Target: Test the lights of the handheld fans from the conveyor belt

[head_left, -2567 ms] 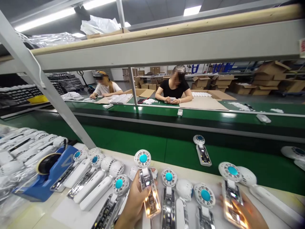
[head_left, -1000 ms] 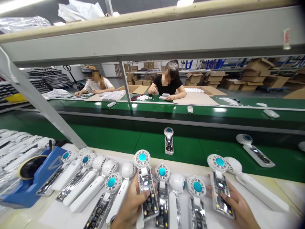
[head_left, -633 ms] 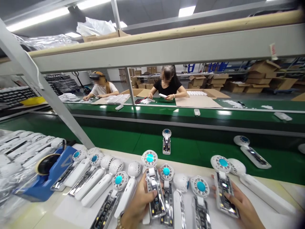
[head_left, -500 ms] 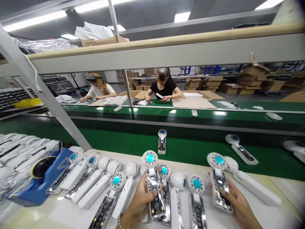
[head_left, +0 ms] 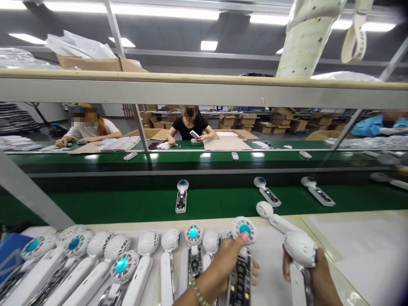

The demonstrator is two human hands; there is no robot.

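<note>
My left hand (head_left: pixel 228 259), with a beaded bracelet at the wrist, is closed on a white handheld fan (head_left: pixel 242 272); its blue-centred head and dark circuit board face me. Toward the right, my right hand (head_left: pixel 321 276) grips another white fan (head_left: pixel 299 248) whose smooth white back shows. Left of my hands, a row of similar fans (head_left: pixel 140 272) lies on the white-covered table, some with circuit boards exposed, others with white backs up. One more white fan (head_left: pixel 283 221) rests at the table's far edge, just beyond my right hand.
Beyond the table runs a green conveyor (head_left: pixel 210 204) carrying several fans. Two people (head_left: pixel 189 125) sit across it, and a person in blue is at the far right. A slanted grey post (head_left: pixel 32 191) stands at left, and a shelf beam (head_left: pixel 191 91) crosses above.
The view has swung to the right. My left hand has moved its grip up near a fan's head. The fan in my right hand now shows its white back instead of its circuit board.
</note>
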